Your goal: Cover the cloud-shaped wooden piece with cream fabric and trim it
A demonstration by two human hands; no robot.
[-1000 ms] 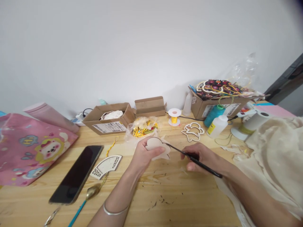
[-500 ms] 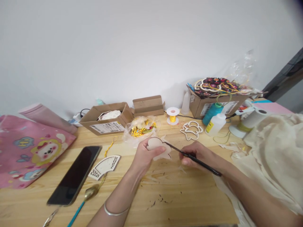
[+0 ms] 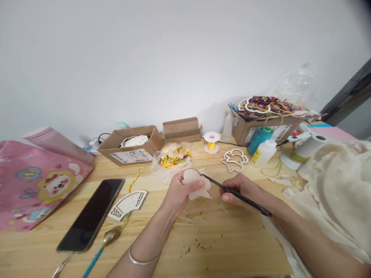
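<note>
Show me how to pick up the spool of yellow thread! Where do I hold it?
Probably best from above and in front: pinch opposite edges of the spool's upper disc. The spool stands upright with that white disc on top, and the yellow thread is wound below it, so this grip should stay off the thread.

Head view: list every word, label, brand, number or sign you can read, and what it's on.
No text is readable.
Left box: white label, print too small and blurred.
Right box: white label, partly hidden, too blurred.
White bottle: yellow label, too blurred.
Pink bag: lettering in the speech bubble, too unclear to quote.
</note>
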